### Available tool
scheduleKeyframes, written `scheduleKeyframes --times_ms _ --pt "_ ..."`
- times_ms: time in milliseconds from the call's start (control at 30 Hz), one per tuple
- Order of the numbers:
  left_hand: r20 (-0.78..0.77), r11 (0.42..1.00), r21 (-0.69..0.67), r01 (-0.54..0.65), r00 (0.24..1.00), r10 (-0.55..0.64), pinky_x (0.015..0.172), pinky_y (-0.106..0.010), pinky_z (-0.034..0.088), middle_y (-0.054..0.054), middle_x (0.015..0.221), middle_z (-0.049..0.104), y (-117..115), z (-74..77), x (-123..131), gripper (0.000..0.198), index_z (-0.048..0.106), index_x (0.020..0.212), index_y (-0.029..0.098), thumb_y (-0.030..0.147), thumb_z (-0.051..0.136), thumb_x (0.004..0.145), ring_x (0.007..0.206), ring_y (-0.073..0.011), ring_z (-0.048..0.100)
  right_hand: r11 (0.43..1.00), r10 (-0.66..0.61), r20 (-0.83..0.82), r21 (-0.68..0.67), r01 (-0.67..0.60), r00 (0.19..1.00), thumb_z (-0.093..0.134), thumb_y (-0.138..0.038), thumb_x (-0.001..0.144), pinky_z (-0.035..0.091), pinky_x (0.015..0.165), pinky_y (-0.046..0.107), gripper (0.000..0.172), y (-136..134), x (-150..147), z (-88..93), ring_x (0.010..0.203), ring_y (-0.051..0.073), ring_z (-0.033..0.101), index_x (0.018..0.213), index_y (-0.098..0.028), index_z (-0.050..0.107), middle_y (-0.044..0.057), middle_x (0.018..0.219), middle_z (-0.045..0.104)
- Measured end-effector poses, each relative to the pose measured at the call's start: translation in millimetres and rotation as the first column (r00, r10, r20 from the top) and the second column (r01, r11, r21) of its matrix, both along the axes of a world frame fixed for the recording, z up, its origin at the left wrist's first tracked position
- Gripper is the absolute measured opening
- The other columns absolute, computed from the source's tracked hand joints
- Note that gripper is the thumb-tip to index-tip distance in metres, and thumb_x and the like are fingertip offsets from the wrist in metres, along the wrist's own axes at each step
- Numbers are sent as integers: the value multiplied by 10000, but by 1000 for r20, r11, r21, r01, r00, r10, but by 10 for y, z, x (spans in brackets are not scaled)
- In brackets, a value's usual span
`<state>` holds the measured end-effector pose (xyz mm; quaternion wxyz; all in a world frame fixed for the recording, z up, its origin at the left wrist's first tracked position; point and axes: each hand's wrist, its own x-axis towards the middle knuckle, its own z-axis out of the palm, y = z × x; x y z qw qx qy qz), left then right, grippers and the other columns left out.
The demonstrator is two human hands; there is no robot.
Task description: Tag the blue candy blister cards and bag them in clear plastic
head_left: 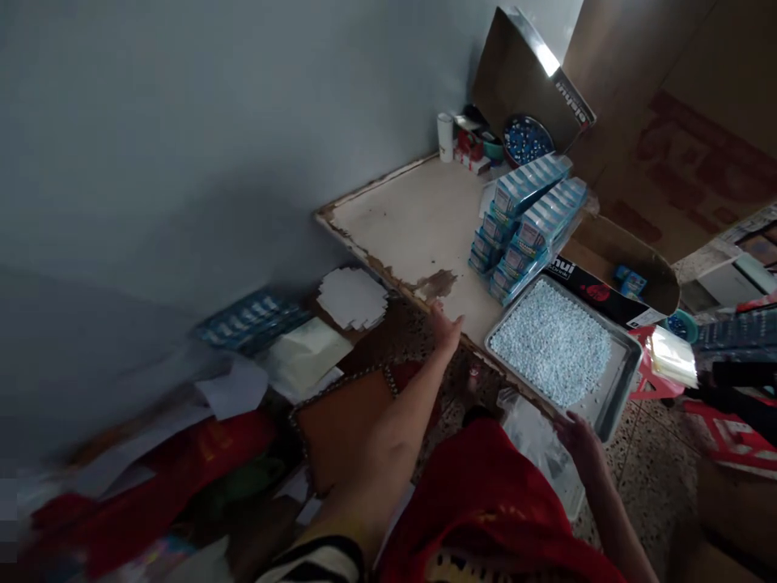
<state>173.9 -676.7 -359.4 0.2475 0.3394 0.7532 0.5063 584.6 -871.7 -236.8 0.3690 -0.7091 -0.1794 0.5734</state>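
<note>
My left hand (446, 325) is at the chipped front edge of the white table (401, 214), its thumb and fingers apart and nothing seen in it. Lower right, my right hand (576, 436) is at the near rim of a metal tray (622, 380), fingers apart; whether it touches the rim I cannot tell. A spread of small pale blue pellets (552, 344) covers most of the tray. Just behind the tray stand stacked blue boxes (525, 227) in clear wrap, in two rows.
A bowl of blue and white pieces (528, 139) and a white cylinder (445, 138) stand at the back. An open carton (613, 287) sits beyond the tray. Left of the table are a stack of white sheets (352, 297) and an orange-brown chair (346, 425). A dark sleeve (744, 405) shows far right.
</note>
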Motion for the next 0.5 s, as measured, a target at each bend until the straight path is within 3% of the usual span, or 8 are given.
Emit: scheduleKeyframes --times_ms 133,200,267,333,400,500 --pt "40 998 -7 69 997 -68 1261 -527 321 -283 1573 454 1042 -159 -126 1045 385 1520 111 165 956 647 1506 -401 430 992 -47 -262 101 76 964 809 -774 702 560 1079 504 695 1103 -544 286 1208 329 741 1150 -247 740 151 1234 788" --pt "55 994 19 111 992 -112 1288 -511 266 -315 1614 399 1498 -263 -146 1070 367 1542 49 206 965 669 1558 -414 357 984 -27 -308 157 79 951 749 -780 783 516 1138 550 659 1620 -806 323 1294 339 699 1172 -248 740 149 1311 761" --pt "66 987 61 145 987 -149 1302 -503 202 -354 1634 350 1856 -372 -164 970 376 1514 -30 302 912 777 1590 -419 295 981 -19 -307 178 77 952 729 -781 807 504 1151 564 633 2093 -1011 262 1313 336 684 1161 -256 745 129 1315 762" --pt "82 980 119 157 982 -168 1299 -506 168 -379 1639 317 2084 -469 -185 804 419 1448 -77 378 797 902 1608 -417 250 983 -16 -295 168 69 955 728 -778 808 515 1142 553 606 2514 -1154 132 1305 323 684 1124 -261 751 106 1286 773" --pt "105 978 142 153 980 -169 1281 -478 213 -353 1614 362 2161 -541 -202 709 446 1419 -58 385 736 947 1590 -378 300 986 1 -267 161 44 964 700 -778 829 538 1113 535 579 2885 -1259 -24 1267 307 698 1077 -258 752 92 1230 786" --pt "142 987 98 126 980 -140 1214 -411 361 -269 1536 467 2025 -603 -221 869 368 1501 37 314 854 836 1465 -303 484 975 84 -76 214 -66 994 606 -746 929 584 1029 516 551 3328 -1403 -236 1189 285 712 1106 -242 742 89 1195 775"
